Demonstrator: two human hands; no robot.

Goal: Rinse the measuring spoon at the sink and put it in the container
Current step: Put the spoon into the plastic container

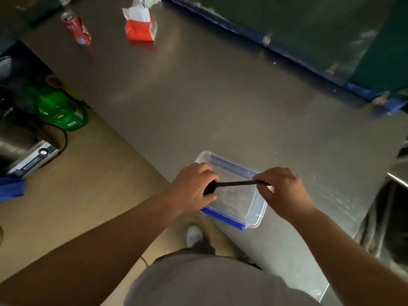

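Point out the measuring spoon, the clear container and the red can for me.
measuring spoon (234, 184): head view, middle of its black handle.
clear container (254, 217): head view, bare near-right wall.
red can (77, 27): head view, its side, far left of the counter.

A broad steel bench (198, 89) is seen under dim light, with soft reflections spread across its brushed surface. Its far edge is met by a dark green wall (320, 23) trimmed along the base with a blue strip (287, 53). To the left and below, a tan floor (84, 195) is shown. At the right edge, part of a steel sink (390, 217) is visible.
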